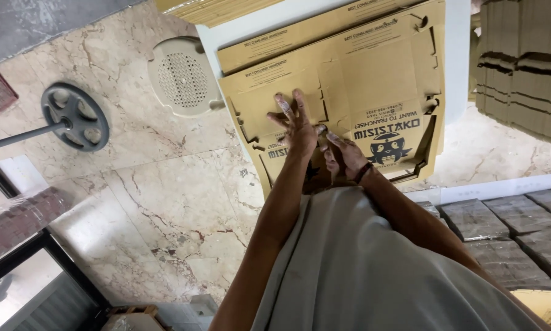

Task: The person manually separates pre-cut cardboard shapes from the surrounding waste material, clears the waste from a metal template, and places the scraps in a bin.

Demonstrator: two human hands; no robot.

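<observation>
Grey shirt cloth (361,270) filled the foreground; beyond it the left hand (297,122), fingers spread, pressed flat brown die-cut cardboard box blanks (373,73) stacked on a white table (456,61), seemingly steadying them while the right hand (343,153), fingers curled together, gripped the near edge

Your flat cardboard box blanks (361,73) are tan-brown with black print and a black cartoon figure. The floor (165,184) beneath you is cream marble with rusty veins, and your shirt (361,270) is plain grey.
</observation>
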